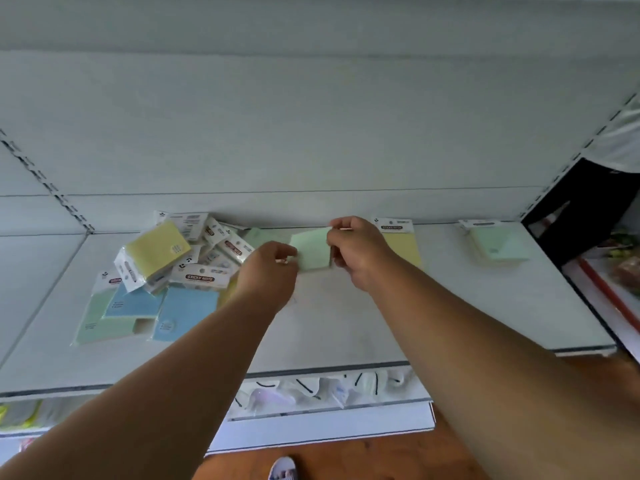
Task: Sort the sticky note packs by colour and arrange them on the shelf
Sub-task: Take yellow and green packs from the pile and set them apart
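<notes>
Both hands pinch one green pack [311, 252] mid-frame: left hand [268, 271] at its left edge, right hand [356, 251] at its right. Mixed pile [162, 268] sits left on the shelf [346, 327].

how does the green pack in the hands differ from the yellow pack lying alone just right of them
The green sticky note pack is held above the white shelf by the left hand and right hand; the yellow sticky note pack lies flat on it, untouched. The yellow pack's white header card shows; the green pack's is hidden by fingers. Both are pale and rectangular.
</notes>
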`<state>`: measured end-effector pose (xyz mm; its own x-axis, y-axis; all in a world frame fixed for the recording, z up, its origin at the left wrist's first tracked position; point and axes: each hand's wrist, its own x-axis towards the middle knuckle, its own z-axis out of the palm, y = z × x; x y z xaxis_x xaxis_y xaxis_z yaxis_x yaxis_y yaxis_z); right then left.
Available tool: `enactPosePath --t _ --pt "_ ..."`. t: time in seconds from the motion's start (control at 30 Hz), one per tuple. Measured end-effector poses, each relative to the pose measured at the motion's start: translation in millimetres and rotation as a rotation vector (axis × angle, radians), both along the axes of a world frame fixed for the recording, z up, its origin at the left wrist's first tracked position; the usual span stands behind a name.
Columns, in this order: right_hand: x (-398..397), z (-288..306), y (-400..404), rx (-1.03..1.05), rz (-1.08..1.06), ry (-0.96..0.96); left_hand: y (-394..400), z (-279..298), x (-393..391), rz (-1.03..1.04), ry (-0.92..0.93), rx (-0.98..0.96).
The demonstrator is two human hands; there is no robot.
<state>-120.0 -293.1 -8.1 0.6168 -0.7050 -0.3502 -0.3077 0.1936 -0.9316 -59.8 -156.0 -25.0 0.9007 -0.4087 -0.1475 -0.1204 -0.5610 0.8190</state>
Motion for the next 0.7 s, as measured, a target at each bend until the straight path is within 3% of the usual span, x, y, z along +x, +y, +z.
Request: enactPosePath --t 0.17,0.3,0.57,0.7 --pt "-77.2 -0.3 -48.8 -0.306 -0.122 0.156 -52.5 6.3 -52.4 -0.243 0.058 -0.080" --pt "-123.8 -1.4 -106.6 -0.459 -0.117 0.234 -109.0 2.6 -94.1 -0.392 -0.040 -0.032" --pt "-195.1 11.8 -233.6 -0.859 0.023 0.368 -238.3 -1.0 -174.6 -0.306 -0.182 0.001" --pt "-203.1 5.0 -276.1 -0.941 0.147 0.408 -278.1 -3.1 -190.7 -0.267 -0.278 0.112"
